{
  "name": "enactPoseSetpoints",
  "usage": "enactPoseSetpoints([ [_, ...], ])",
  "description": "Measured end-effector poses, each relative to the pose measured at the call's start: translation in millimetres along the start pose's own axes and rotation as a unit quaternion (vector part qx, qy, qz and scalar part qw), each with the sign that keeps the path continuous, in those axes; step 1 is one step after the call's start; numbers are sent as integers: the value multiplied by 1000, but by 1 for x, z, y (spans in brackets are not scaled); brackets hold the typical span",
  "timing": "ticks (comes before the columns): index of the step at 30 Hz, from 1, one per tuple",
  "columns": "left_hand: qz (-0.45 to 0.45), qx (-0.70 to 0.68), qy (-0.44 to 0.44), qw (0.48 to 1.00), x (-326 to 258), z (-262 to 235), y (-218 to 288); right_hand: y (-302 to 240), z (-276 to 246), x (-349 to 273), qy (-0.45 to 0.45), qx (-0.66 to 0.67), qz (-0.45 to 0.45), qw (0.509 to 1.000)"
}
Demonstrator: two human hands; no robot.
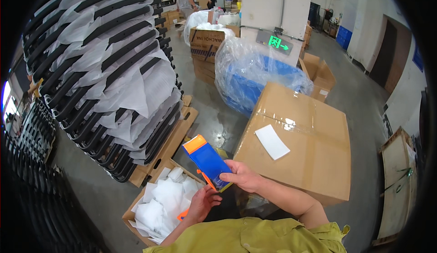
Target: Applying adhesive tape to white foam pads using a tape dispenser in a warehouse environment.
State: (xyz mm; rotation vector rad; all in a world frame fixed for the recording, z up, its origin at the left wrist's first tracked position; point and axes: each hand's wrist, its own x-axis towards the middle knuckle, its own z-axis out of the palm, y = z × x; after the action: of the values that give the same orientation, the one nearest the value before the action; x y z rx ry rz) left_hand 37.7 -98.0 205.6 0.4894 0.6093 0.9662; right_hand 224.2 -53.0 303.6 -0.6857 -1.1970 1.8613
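Observation:
My right hand [243, 176] is closed around the lower end of a flat, oblong blue box [207, 158] with an orange end, its thumb lying across the face. Close below it, my left hand [203, 204] has curled fingers, the fingertips at a slim orange strip [205, 178] along the box's lower edge. Another small orange piece [183, 214] sticks out beside the left hand; whether it belongs to the strip cannot be made out. Under the left hand is an open carton [129, 215] filled with white foam sheets [160, 197].
A large taped carton [314, 155] stands at the right, a white foam piece [272, 142] on top. At left, black curved frames [119, 51] with white wrapping are stacked on a wooden pallet [184, 124]. Beyond are a plastic-draped blue bin [241, 86], a pillar [261, 11] and two people [185, 0].

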Motion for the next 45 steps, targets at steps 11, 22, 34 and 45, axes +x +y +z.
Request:
enactPoseSetpoints([
  [11, 59, 224, 286, 930, -8, -84, -32, -1, -75, 157, 51, -538, -24, 841],
  [22, 286, 629, 178, 701, 60, -64, -62, 174, -261, 266, -205, -729, 274, 593],
  [34, 247, 558, 179, 772, 69, -94, -70, 70, -278, 429, 233, -780, 66, 576],
  [45, 282, 570, 158, 755, 63, -64, -61, -16, -145, 240, -186, -754, 18, 630],
])
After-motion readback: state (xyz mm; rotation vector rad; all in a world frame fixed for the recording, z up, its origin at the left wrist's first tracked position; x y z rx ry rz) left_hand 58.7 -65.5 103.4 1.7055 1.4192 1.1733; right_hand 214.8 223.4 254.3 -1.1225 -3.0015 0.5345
